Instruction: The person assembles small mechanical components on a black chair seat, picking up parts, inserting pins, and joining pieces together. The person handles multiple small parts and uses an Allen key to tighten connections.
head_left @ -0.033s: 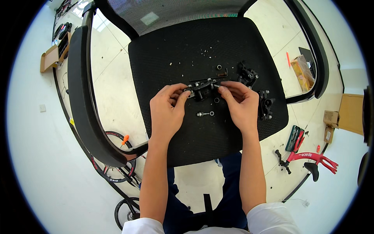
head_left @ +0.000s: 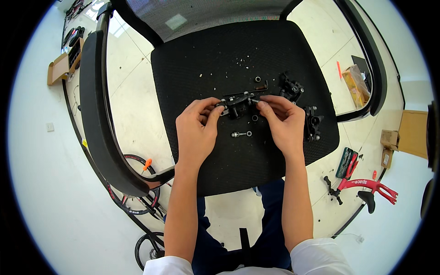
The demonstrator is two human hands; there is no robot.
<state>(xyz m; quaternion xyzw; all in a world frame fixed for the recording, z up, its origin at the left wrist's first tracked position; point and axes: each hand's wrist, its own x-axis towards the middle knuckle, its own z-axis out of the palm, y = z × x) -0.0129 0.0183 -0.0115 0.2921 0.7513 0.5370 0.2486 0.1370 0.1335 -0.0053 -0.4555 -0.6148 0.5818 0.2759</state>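
Both hands [head_left: 197, 133] [head_left: 285, 126] pinching black bracket [head_left: 238, 104] by its ends on chair seat [head_left: 206, 55]; looks stiff, light, fiddly.

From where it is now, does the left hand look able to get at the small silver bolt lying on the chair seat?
Probably yes: the silver bolt lies bare on the chair seat just beside the left hand, nothing between, though that hand grips the black part.
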